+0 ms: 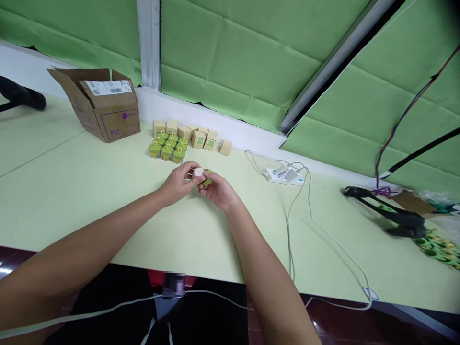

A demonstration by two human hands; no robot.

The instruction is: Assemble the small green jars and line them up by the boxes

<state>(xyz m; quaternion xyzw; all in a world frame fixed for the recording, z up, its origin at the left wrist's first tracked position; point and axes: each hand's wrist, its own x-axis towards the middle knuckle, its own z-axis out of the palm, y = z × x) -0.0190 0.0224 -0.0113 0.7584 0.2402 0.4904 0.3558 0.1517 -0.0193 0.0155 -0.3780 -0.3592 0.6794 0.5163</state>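
Both hands meet over the middle of the pale table. My left hand (178, 183) is closed round a small round white piece (198, 172), whose face points up toward me. My right hand (220, 190) pinches a green lid (207, 178) right beside it; fingers cover much of both pieces, and I cannot tell whether they are joined. Just beyond my left hand stands a tight block of small clear jars with green lids (167, 149), each lid with a loop on top. Small tan cardboard boxes (199, 139) stand behind and beside these jars.
An open cardboard carton (111, 112) stands at the back left. A white power strip (285, 175) with plugs lies to the right, its cables trailing to the front edge. Farther right are a black bracket-like object (395, 215) and several green parts (436, 249).
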